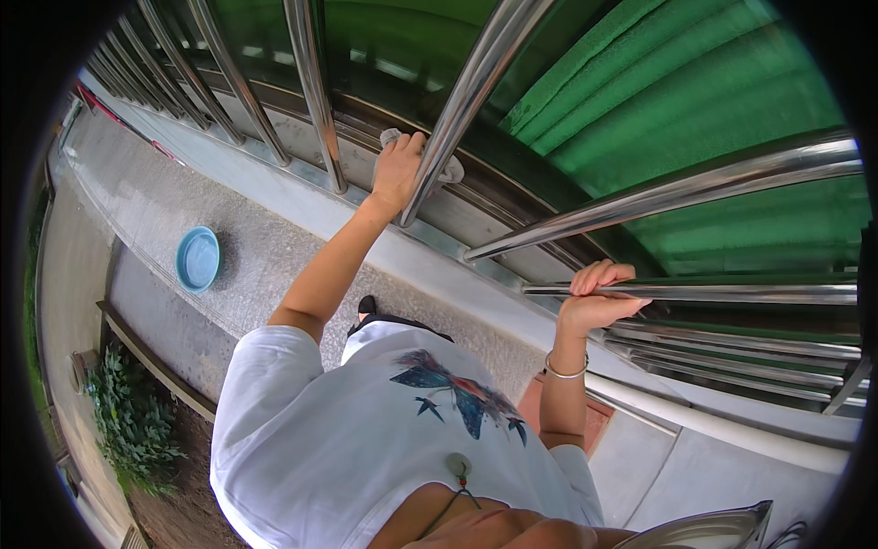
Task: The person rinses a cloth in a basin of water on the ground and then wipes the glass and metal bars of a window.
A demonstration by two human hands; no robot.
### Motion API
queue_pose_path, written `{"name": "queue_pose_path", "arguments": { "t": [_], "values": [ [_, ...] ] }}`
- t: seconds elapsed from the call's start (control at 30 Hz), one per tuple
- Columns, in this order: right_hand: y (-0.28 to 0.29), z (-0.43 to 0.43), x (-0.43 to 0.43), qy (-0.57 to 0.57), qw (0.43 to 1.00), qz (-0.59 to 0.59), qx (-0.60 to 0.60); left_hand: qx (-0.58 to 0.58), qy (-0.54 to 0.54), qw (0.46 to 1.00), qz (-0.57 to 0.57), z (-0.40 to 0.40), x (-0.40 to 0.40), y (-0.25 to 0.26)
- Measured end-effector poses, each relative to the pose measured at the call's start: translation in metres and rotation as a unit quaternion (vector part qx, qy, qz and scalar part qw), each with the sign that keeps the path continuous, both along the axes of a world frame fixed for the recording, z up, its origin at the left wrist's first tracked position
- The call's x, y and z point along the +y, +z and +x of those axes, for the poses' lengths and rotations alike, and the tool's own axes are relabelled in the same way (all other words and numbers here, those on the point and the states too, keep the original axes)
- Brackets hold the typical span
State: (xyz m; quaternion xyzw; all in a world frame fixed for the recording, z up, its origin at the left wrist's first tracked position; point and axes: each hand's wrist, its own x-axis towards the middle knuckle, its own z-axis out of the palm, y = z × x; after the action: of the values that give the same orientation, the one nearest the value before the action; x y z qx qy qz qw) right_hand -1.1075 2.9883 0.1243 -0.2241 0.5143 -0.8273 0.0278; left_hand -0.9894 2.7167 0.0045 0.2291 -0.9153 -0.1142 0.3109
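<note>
My left hand reaches between the upright polished metal bars and grips a crumpled grey cloth. The cloth lies against the ledge below the dark window frame, partly hidden by my fingers and by one thick bar. Further right, my right hand is wrapped around another metal bar, with the fingers behind it and the thumb in front. A silver bangle circles that wrist. Behind the bars, the window panes show green curtains.
A blue plastic basin stands on the speckled walkway to my left. Beyond the walkway's edge is a planting bed with a leafy shrub. A white pipe runs along the wall base at right. More bars continue on both sides.
</note>
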Motion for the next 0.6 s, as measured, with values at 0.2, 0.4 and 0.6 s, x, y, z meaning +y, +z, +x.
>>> {"name": "queue_pose_path", "arguments": {
  "t": [0.2,0.4,0.6],
  "values": [
    [0.006,0.000,0.005,0.035,0.999,0.004,-0.008,-0.036,-0.126,0.991,0.001,0.001,-0.001,0.010],
    [0.002,-0.005,0.004,0.057,0.998,0.000,0.003,-0.119,0.163,0.979,-0.016,0.023,-0.021,0.020],
    [0.001,-0.002,0.011,0.082,0.996,0.013,0.012,0.080,0.015,0.967,0.240,0.044,0.018,-0.013]
  ]
}}
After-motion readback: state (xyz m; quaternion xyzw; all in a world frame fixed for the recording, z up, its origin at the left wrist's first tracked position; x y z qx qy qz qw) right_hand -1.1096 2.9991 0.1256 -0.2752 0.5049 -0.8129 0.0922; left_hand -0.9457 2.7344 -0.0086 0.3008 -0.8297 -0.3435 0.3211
